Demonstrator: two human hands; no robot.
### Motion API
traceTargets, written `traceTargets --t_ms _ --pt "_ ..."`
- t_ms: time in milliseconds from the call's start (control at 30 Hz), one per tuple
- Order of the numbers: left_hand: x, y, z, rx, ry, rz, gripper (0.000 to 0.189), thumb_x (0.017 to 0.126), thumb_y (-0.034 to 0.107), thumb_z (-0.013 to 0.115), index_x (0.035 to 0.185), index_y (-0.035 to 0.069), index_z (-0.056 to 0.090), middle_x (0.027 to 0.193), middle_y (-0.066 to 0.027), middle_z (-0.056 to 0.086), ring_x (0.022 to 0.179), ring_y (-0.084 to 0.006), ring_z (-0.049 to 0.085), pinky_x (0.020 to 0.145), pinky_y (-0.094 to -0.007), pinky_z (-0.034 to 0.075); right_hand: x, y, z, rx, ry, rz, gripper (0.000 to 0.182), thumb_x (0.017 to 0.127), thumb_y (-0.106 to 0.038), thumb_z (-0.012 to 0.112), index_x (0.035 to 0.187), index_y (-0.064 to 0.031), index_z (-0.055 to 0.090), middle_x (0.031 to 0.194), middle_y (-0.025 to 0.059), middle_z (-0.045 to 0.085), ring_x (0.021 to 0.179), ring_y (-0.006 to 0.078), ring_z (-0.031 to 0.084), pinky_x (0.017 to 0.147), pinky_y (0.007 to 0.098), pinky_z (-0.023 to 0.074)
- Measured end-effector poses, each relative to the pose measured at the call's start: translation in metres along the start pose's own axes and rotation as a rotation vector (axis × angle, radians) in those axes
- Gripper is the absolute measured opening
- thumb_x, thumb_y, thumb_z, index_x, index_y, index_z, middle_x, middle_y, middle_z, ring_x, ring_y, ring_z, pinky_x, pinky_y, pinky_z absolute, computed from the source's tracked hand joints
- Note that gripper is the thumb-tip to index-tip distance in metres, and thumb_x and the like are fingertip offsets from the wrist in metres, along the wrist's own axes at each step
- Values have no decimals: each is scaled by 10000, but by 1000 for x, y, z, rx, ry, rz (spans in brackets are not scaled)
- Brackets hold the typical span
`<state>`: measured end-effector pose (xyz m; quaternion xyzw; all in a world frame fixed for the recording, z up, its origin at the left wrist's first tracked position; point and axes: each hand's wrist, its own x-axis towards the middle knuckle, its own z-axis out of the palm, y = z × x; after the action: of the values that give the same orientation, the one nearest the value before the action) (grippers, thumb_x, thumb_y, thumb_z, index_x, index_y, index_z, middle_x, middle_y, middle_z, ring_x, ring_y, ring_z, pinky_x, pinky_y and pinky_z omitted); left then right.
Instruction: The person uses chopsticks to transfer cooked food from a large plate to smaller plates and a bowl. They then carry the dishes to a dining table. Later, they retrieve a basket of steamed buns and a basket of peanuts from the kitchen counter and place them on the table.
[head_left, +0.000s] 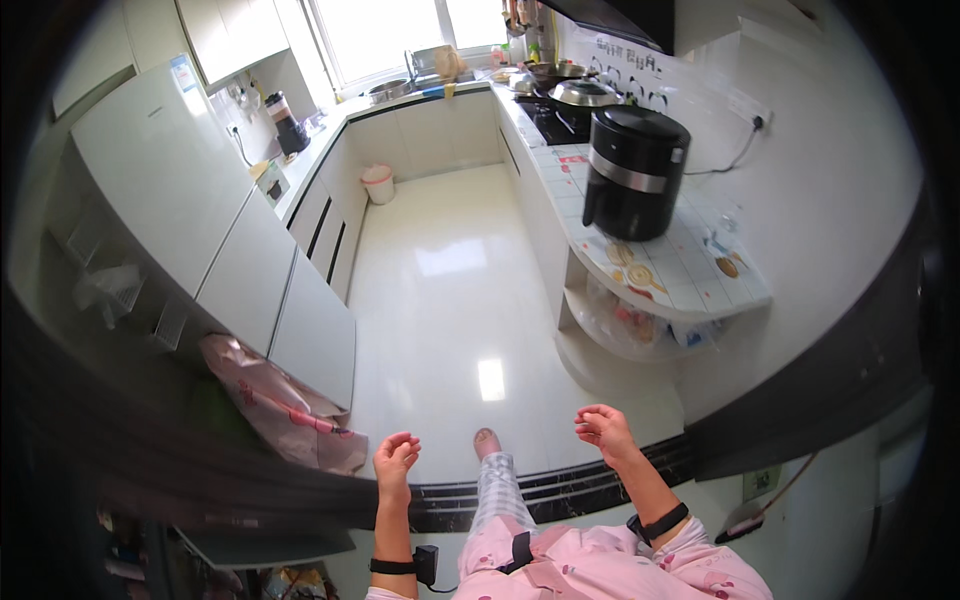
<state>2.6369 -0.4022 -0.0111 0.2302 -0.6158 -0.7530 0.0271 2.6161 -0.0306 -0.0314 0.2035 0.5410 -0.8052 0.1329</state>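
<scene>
My left hand (395, 459) is raised over the doorway, holding nothing, its fingers loosely curled. Nearest to it is a pink printed bag (289, 409) beside the white refrigerator (180, 187). My right hand (606, 435) hangs in the air at the other side, also holding nothing, with its fingers bent and slightly apart. Beyond it stands a rounded corner counter (675, 289) with a black air fryer (636, 174) on top. Between my hands, one foot in a pink slipper (486, 442) reaches onto the pale kitchen floor (450, 315), past the black threshold strip (562, 491).
Plastic-bagged items (637, 322) fill a curved shelf under the right counter. Farther along are a gas hob (551, 121) and a lidded pan (585, 94). A blender (286, 124) stands on the left counter; a small trash bin (378, 185) sits on the floor at the back left.
</scene>
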Motion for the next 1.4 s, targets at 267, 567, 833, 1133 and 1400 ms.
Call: traceTargets --t_ms 267,567,833,1133,1400 --pt "237 88 13 5 68 39 184 825 60 516 997 16 565 917 -74 624 790 -127 599 701 -233 473 220 -97 164 -13 -55 16 146 858 -109 525 967 -26 578 882 80 625 728 137 610 654 259 519" --pt "461 163 92 18 -148 28 194 832 65 525 1011 -2 560 943 -95 623 829 -141 596 736 -249 470 430 -154 248 -19 -25 72 124 850 -106 537 935 -28 582 864 81 628 712 141 613 630 262 517" --pt "692 238 143 126 -111 30 214 844 94 514 1037 7 547 965 -94 615 858 -152 597 770 -290 486 665 -245 296 34 53 31 142 830 -107 535 935 -30 592 841 74 624 700 140 605 635 270 516" --pt "923 283 152 85 65 -58 182 851 65 493 1016 21 557 917 -90 628 796 -148 611 716 -273 505 883 -364 401 4 -108 9 135 847 -122 543 931 -28 592 864 78 622 715 140 607 649 266 512" --pt "1190 331 188 121 33 -64 157 851 58 492 990 28 558 885 -83 631 748 -146 612 644 -245 499 1094 -434 439 54 155 19 135 847 -111 520 933 -35 591 847 69 628 696 131 606 648 265 513"
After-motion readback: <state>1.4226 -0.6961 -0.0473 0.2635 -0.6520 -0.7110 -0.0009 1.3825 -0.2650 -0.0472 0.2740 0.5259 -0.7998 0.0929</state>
